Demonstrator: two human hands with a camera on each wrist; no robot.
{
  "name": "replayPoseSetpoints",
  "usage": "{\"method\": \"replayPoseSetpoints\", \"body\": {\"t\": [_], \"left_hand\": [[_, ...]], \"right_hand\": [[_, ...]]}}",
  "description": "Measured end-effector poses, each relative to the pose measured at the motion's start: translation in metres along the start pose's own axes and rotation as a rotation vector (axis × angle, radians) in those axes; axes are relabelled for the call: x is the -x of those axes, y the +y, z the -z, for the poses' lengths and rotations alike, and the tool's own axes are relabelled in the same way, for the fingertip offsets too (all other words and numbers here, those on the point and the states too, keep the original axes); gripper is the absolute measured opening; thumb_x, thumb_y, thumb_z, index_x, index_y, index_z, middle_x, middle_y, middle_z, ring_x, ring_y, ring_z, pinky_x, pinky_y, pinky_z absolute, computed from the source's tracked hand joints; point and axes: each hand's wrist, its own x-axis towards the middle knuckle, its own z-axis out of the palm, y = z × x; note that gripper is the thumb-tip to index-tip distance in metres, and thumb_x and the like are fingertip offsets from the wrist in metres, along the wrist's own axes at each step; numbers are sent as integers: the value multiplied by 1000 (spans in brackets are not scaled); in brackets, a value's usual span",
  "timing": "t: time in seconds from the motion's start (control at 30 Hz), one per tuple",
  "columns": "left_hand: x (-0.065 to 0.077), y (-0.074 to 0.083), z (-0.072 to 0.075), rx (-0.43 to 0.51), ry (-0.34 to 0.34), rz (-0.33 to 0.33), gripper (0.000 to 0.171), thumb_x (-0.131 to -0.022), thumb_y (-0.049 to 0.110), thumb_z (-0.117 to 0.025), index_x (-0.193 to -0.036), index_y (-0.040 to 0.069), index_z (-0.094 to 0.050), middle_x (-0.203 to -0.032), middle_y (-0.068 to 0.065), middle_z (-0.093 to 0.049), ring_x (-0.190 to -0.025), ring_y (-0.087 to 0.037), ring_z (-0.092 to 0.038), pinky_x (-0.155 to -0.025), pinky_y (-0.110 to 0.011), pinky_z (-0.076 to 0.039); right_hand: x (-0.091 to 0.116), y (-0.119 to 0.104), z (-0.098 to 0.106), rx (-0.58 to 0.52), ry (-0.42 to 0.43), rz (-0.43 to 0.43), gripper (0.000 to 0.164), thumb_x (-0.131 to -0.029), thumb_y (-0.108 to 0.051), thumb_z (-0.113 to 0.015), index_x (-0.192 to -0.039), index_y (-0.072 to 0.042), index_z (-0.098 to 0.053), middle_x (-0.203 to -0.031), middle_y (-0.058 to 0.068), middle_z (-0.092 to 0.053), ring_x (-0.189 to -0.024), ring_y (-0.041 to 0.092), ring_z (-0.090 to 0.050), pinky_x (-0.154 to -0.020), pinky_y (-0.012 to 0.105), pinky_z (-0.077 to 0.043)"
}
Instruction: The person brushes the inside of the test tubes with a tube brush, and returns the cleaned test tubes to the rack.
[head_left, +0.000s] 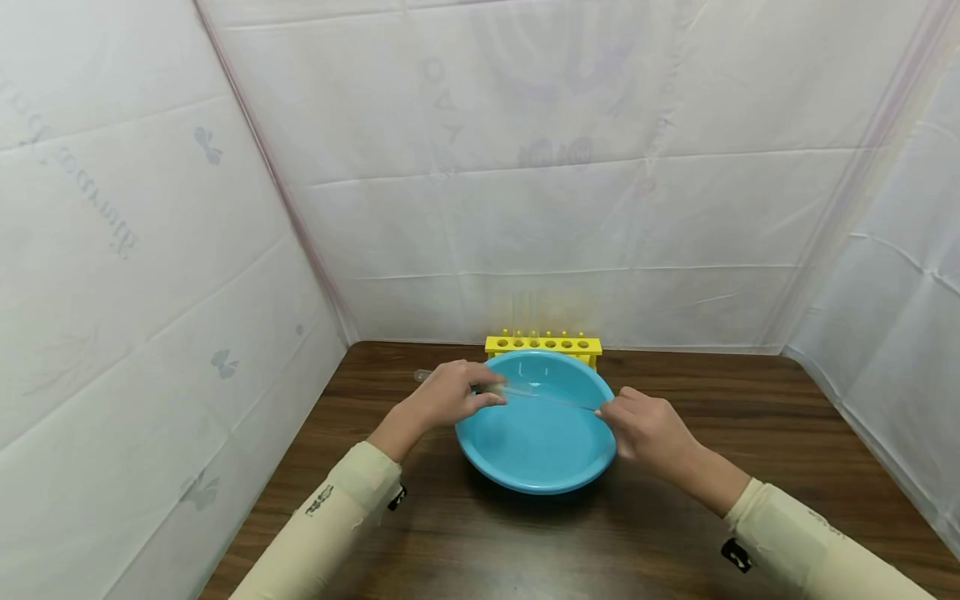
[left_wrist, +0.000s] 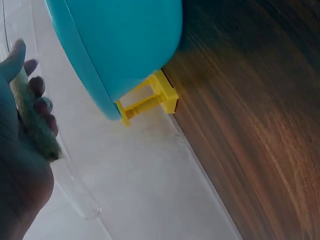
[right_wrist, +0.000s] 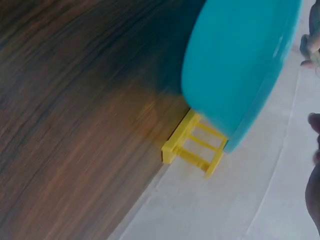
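Note:
Over the light blue basin [head_left: 536, 454], my left hand [head_left: 450, 393] grips a clear glass test tube [left_wrist: 75, 192]. Its rounded end [head_left: 422, 376] sticks out to the left of the hand. Inside the tube, the pale bristles of a test tube brush [left_wrist: 42, 135] show between the fingers in the left wrist view. The brush's thin wire handle [head_left: 558, 402] runs across the basin to my right hand [head_left: 647, 429], which pinches its far end beside the basin's right rim. In the right wrist view only parts of my hands appear at the right edge.
Right behind the basin stands a yellow test tube rack [head_left: 588, 345], partly hidden by it. Two clear test tubes [head_left: 534, 312] stand upright in the rack. The dark wooden table [head_left: 540, 550] is enclosed by white sheet walls [head_left: 525, 217] at the back and sides.

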Motion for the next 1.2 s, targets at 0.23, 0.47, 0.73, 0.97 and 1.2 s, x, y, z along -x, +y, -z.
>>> {"method": "replayPoseSetpoints", "body": {"t": [0.23,0.47,0.73,0.97,1.2], "left_hand": [[0,-2,5,188,-154,116,40,-102,46,-72,-132,20,-78,-126,1,-80,-114,-14,-76,-91,-37,-64],[2,0,13,295,-284,142,31,-102,43,-73,-121,21,-82,-108,7,-82,-91,-5,-70,-85,-31,-61],[0,4,13,151,-157,66,39,-102,46,-72,-128,19,-80,-121,3,-82,-105,-10,-78,-83,-27,-63],[1,-5,3,-270,241,-218,25,-97,35,-80,-117,21,-84,-90,4,-76,-70,-11,-63,-62,-24,-52],[0,-14,-5,-412,389,-323,23,-92,35,-85,-111,23,-83,-85,2,-72,-71,-13,-64,-66,-27,-55]], "right_hand": [[-1,10,0,85,80,248,38,-115,-20,-49,-89,-4,-73,-73,3,-70,-64,14,-52,-54,23,-48],[1,21,2,100,149,393,34,-111,-11,-52,-94,0,-79,-77,6,-74,-65,16,-58,-55,26,-53],[6,6,5,-236,-40,-72,20,-104,-6,-66,-87,-15,-72,-70,-5,-59,-64,0,-43,-56,13,-40],[-6,-9,18,-630,-303,-747,29,-107,-16,-65,-80,-9,-70,-62,-5,-55,-55,7,-50,-51,26,-46],[-13,-2,23,-1021,-426,-1070,38,-109,-21,-62,-83,7,-65,-61,-1,-57,-54,11,-48,-50,26,-40]]}}
